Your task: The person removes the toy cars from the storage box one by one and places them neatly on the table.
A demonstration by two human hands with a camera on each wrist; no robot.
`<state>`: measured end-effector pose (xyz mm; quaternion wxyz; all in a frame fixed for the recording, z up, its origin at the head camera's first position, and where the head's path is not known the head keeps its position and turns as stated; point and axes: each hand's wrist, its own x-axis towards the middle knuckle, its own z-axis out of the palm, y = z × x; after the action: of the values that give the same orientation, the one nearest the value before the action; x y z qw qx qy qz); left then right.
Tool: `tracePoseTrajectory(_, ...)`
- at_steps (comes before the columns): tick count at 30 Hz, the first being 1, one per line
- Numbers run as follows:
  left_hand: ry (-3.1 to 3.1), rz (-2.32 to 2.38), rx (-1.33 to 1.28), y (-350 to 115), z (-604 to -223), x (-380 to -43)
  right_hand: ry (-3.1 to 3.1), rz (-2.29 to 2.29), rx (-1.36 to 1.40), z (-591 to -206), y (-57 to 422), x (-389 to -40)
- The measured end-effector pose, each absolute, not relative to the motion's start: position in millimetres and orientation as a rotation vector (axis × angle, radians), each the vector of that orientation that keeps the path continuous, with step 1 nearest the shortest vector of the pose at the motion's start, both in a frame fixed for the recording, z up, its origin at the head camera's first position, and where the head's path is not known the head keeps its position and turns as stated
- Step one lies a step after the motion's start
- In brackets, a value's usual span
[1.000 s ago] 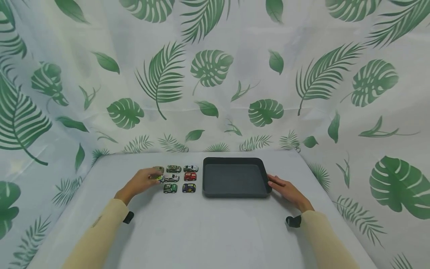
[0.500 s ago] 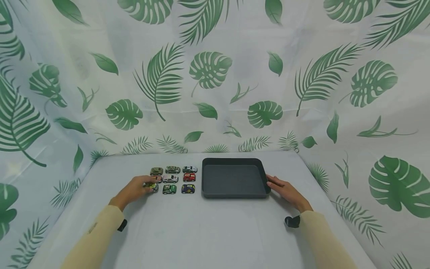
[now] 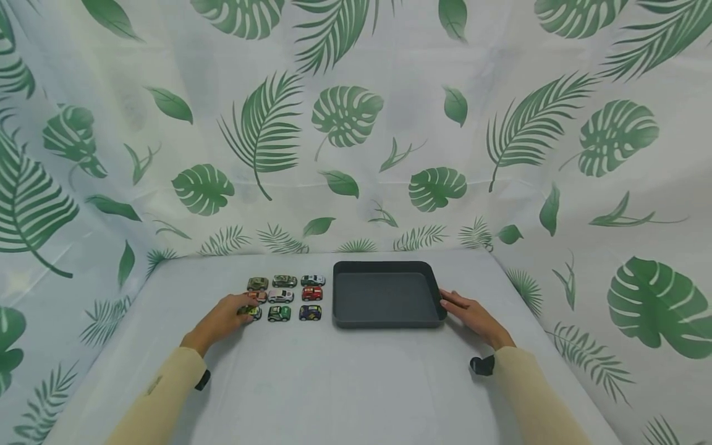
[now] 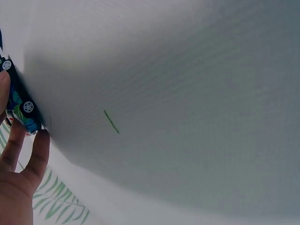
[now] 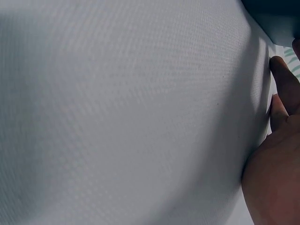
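My left hand (image 3: 222, 318) pinches a small yellow-green toy car (image 3: 254, 313) at the front left of a block of toy cars. In the left wrist view, the thumb lies on the side of that car (image 4: 18, 91), its wheels near the table. An orange toy car (image 3: 258, 296) sits just behind, partly covered by the fingers. To its right stand a green toy car (image 3: 279, 313) and a dark blue one (image 3: 310, 313). My right hand (image 3: 473, 315) rests with extended fingers against the right side of a dark grey rectangular tray (image 3: 384, 324); nothing lies in it.
Behind are a white toy car (image 3: 280, 296), a red one (image 3: 312, 293), two camouflage cars (image 3: 285, 281) and a police-style car (image 3: 313, 280). A white cloth covers the table (image 3: 345, 389). A leaf-print curtain (image 3: 356, 204) encloses the back and sides.
My left hand has brought the yellow-green car from over the middle row down to the front left corner of the block. The right hand has stayed at the tray.
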<state>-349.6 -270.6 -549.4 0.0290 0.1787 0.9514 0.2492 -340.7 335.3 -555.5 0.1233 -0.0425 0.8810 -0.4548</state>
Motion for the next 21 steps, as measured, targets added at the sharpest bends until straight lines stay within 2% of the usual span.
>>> tracePoseTrajectory(21, 2.951, 0.854, 0.635, -268.4, -551.8, -345.1, 2.585, -1.302, -0.109, -552.4, 334.8, -335.9)
